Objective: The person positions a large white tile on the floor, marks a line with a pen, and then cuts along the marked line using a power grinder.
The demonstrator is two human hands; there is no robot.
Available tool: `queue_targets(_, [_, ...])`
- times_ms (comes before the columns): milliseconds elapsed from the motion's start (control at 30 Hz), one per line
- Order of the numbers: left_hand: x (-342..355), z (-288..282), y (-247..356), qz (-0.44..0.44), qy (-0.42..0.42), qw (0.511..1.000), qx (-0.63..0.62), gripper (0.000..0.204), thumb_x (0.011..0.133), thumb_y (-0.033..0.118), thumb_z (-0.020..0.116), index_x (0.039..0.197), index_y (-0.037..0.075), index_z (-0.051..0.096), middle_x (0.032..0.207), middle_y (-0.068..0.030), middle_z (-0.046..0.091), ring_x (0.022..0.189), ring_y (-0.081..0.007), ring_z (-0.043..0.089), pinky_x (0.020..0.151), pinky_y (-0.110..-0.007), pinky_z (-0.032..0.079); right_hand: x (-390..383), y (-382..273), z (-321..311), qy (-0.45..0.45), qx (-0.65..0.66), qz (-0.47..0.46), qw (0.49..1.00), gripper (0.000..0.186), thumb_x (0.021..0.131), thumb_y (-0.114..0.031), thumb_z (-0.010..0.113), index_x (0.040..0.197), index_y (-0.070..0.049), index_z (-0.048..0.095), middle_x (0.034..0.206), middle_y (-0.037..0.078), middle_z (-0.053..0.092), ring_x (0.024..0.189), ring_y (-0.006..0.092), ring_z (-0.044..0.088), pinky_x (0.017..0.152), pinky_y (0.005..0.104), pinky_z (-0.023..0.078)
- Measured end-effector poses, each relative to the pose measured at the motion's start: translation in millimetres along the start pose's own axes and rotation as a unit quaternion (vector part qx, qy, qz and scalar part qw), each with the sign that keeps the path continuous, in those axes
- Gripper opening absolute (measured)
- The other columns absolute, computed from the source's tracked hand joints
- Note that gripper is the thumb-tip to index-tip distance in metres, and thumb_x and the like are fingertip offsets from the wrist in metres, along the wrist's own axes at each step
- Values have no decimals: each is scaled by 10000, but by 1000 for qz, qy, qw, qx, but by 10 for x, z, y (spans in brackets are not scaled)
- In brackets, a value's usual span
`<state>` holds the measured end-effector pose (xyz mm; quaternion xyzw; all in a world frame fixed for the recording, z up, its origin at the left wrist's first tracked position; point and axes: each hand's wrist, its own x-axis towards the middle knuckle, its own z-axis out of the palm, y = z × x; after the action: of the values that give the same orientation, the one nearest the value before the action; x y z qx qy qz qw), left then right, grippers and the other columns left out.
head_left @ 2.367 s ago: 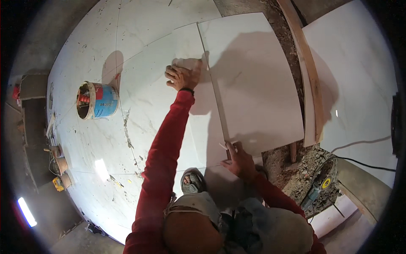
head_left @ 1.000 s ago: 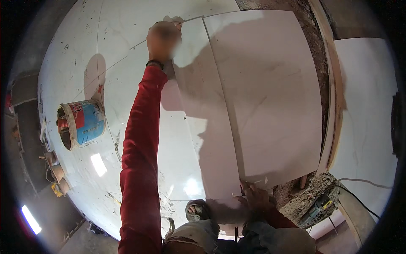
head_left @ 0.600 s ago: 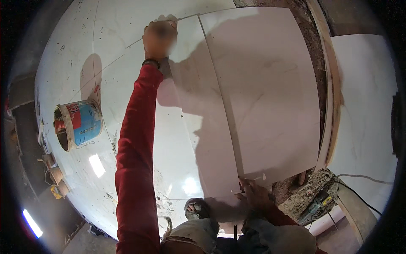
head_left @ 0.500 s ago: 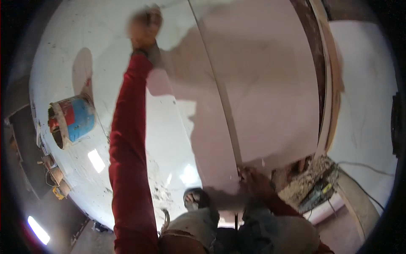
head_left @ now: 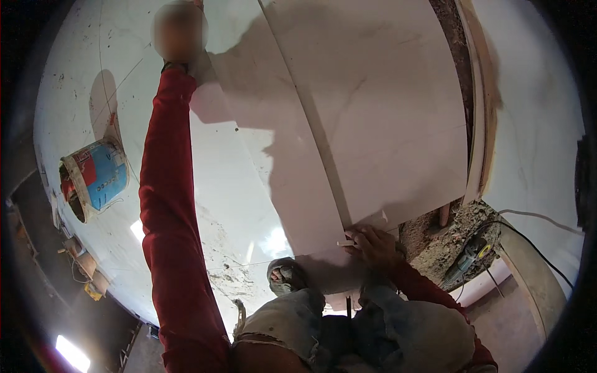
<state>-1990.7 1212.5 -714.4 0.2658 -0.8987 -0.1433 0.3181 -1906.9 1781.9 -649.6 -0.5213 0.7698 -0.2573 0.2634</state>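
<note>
White floor tile [head_left: 385, 124] lies flat ahead, its near-left corner beside the right hand [head_left: 375, 245], whose fingers seem to pinch a slim white stick [head_left: 344, 243]. Far forward, the left hand [head_left: 180, 31] is blurred; its grip I cannot tell. Leaning on the tile's near edge by the rubble [head_left: 423, 248] could crack it if support underneath is poor; an angle grinder [head_left: 463, 264] lies there.

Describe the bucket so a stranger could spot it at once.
Find the broad pale tiled floor. Left of the outstretched red left sleeve sits the bucket. Its blue and red wall sets it apart from that floor.
</note>
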Motion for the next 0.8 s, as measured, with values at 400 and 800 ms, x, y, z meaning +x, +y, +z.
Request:
queue_targets(400, [-12, 9, -226, 61, 54, 996, 29, 347, 809, 371, 643, 938, 51, 680, 917, -146, 654, 936, -309, 574, 861, -410, 437, -65, 72, 67, -11, 15, -20, 1000, 403, 769, -221, 720, 1109, -88, 550, 940, 85, 615, 839, 245, 646, 689, 361, 557])
queue_targets(800, [8, 17, -78, 110, 28, 993, -9, 281, 829, 376, 623, 918, 120, 693, 898, -117, 662, 877, -307, 580, 840, -398, 432, -41, 33, -14, -15, -13, -10, 1000, 437, 735, -242, 722, 1106, -92, 547, 970, 77, 605, 810, 236, 642, 634, 340, 536])
